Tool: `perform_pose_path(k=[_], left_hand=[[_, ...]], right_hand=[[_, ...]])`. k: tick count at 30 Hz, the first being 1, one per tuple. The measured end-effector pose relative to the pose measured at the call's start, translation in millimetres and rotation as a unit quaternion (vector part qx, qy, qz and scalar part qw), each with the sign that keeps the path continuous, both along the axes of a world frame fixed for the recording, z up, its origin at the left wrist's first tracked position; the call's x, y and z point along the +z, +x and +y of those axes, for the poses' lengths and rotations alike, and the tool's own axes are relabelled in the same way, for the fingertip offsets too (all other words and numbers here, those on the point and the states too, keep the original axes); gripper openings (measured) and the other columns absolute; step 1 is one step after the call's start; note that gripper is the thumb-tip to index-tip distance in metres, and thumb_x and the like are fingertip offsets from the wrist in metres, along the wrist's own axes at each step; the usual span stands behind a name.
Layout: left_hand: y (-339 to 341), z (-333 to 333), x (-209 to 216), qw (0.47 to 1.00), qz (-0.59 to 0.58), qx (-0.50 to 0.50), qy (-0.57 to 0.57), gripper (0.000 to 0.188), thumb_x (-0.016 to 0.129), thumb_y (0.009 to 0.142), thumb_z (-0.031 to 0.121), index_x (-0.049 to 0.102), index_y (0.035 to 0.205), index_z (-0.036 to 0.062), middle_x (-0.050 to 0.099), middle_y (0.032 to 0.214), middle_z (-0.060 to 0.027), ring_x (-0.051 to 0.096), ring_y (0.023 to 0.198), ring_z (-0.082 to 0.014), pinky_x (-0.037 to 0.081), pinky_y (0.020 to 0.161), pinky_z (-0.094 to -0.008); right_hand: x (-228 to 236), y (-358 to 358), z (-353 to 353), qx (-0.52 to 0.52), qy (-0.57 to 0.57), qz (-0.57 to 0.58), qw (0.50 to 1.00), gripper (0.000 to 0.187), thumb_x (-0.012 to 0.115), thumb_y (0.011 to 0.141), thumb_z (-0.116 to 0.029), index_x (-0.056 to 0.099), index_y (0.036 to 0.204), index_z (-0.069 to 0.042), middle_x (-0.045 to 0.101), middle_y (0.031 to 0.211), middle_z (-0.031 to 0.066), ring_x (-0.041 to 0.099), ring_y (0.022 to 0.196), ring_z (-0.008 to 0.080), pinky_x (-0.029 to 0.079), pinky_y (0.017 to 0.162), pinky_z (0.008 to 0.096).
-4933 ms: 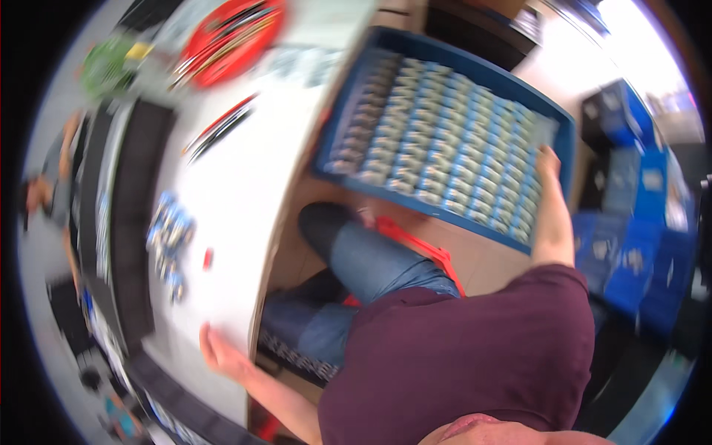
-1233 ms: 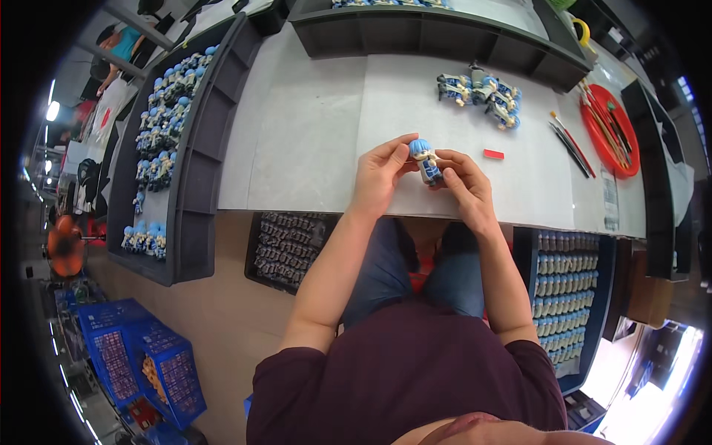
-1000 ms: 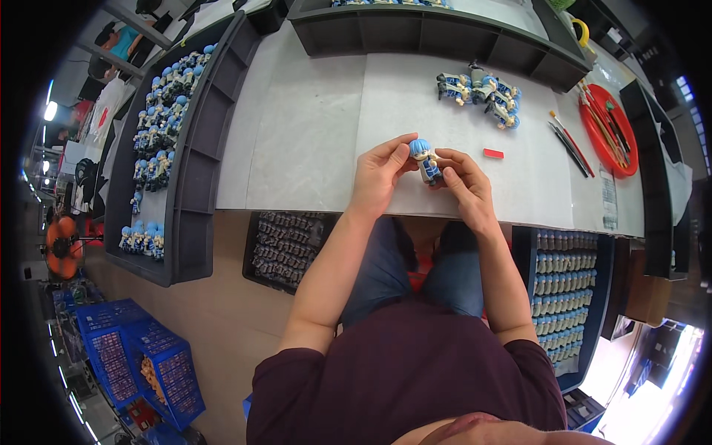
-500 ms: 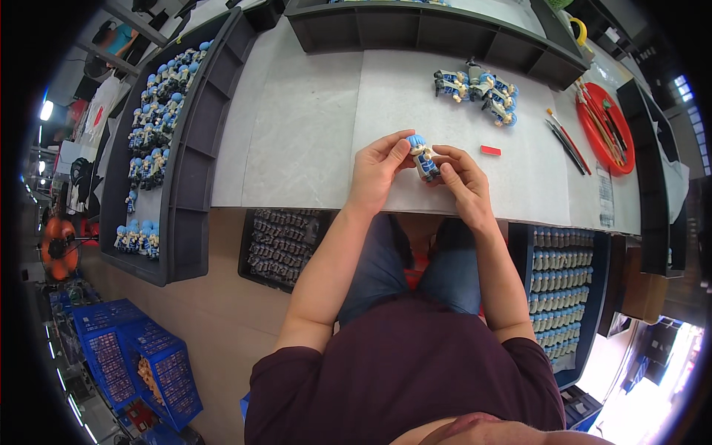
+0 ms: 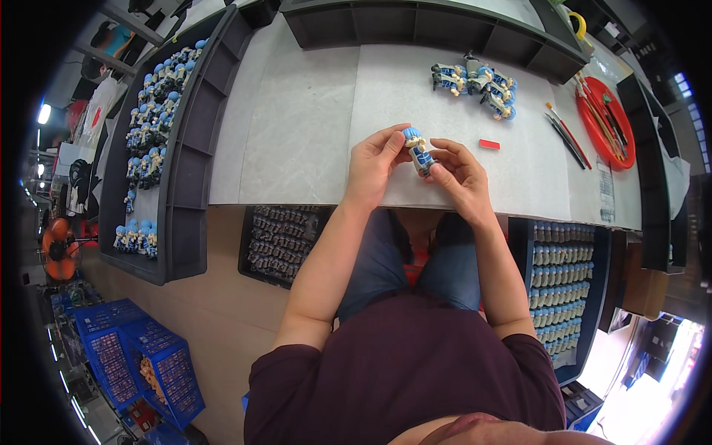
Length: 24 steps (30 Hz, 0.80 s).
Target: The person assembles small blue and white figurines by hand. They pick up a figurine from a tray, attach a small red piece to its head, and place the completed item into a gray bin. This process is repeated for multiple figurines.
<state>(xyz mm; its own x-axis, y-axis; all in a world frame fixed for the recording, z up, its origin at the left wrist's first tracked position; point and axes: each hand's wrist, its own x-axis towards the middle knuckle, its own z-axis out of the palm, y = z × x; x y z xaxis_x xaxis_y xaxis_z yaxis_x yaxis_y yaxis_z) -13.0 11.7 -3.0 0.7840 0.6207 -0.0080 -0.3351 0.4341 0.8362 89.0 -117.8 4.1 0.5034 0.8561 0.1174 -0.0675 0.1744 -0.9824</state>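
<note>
A small figurine [image 5: 419, 153] with light blue hair and a blue-and-white outfit is held above the near part of the table, tilted with its head to the upper left. My left hand [image 5: 372, 169] pinches its head between thumb and fingers. At the lower end my right hand [image 5: 463, 179] has its thumb and curled fingers around the feet. Farther off, a loose pile of similar figurines [image 5: 480, 83] lies on the white table covering. A small red block [image 5: 489, 144] rests just beyond my right hand.
To the right, a red oval dish [image 5: 629, 154] holds brushes, with more brushes [image 5: 569, 141] beside it. A grey crate [image 5: 194, 141] of figurines stands at left, another crate [image 5: 423, 33] at the far edge. Below the table edge are trays of figurines [image 5: 560, 297]; blue baskets [image 5: 141, 356] stand lower left.
The figurine has turned a little in my fingers and shows more of its front. Both hands keep nearly the same place, and the right fingers have shifted slightly.
</note>
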Motion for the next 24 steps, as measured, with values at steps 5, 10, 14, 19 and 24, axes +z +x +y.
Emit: perform_pose_path(k=[5, 10, 14, 19, 24], left_hand=[[-1, 0, 1, 1.000, 0.006, -0.004, 0.002, 0.030, 0.053, 0.090, 0.019, 0.056, 0.110, -0.0031, 0.062, 0.097, -0.0091, 0.059, 0.087, -0.0148, 0.049, 0.078, -0.0289], [0, -5, 2, 0.995, 0.047, 0.007, 0.093, 0.031, 0.056, 0.088, 0.015, 0.055, 0.113, -0.0024, 0.062, 0.101, -0.0112, 0.058, 0.088, -0.0145, 0.048, 0.077, -0.0270], [-1, -5, 0, 0.991, 0.073, 0.013, 0.115, 0.032, 0.058, 0.086, 0.008, 0.054, 0.115, -0.0017, 0.061, 0.104, -0.0127, 0.058, 0.092, -0.0150, 0.047, 0.080, -0.0270], [-3, -3, 0, 0.996, -0.002, 0.003, 0.094, 0.034, 0.057, 0.083, -0.002, 0.052, 0.116, -0.0025, 0.060, 0.107, -0.0132, 0.057, 0.099, -0.0158, 0.046, 0.088, -0.0282], [-3, -2, 1, 0.994, -0.010, -0.009, 0.106, 0.039, 0.055, 0.080, -0.008, 0.050, 0.119, -0.0021, 0.057, 0.112, -0.0142, 0.055, 0.103, -0.0173, 0.044, 0.092, -0.0290]], right_hand=[[-4, 0, 0, -0.007, -0.010, -0.013, 1.000, 0.045, 0.066, 0.079, -0.006, 0.047, 0.120, -0.001, 0.054, 0.100, 0.0089, 0.057, 0.090, 0.0147, 0.049, 0.078, 0.0268], [-9, -2, 1, -0.067, 0.026, -0.082, 0.994, 0.050, 0.066, 0.073, 0.004, 0.047, 0.119, -0.002, 0.052, 0.100, 0.0070, 0.054, 0.094, 0.0141, 0.049, 0.077, 0.0261], [-14, 1, 3, -0.090, 0.053, -0.118, 0.988, 0.053, 0.060, 0.070, 0.012, 0.047, 0.119, -0.002, 0.051, 0.101, 0.0067, 0.052, 0.097, 0.0149, 0.047, 0.079, 0.0267], [-7, 1, 2, -0.071, 0.032, -0.068, 0.995, 0.052, 0.052, 0.070, 0.009, 0.046, 0.121, -0.001, 0.052, 0.106, 0.0087, 0.052, 0.098, 0.0156, 0.046, 0.081, 0.0286], [-8, 2, 1, -0.058, 0.043, -0.049, 0.996, 0.053, 0.054, 0.071, 0.005, 0.045, 0.122, -0.001, 0.052, 0.107, 0.0105, 0.052, 0.099, 0.0162, 0.046, 0.081, 0.0290]])
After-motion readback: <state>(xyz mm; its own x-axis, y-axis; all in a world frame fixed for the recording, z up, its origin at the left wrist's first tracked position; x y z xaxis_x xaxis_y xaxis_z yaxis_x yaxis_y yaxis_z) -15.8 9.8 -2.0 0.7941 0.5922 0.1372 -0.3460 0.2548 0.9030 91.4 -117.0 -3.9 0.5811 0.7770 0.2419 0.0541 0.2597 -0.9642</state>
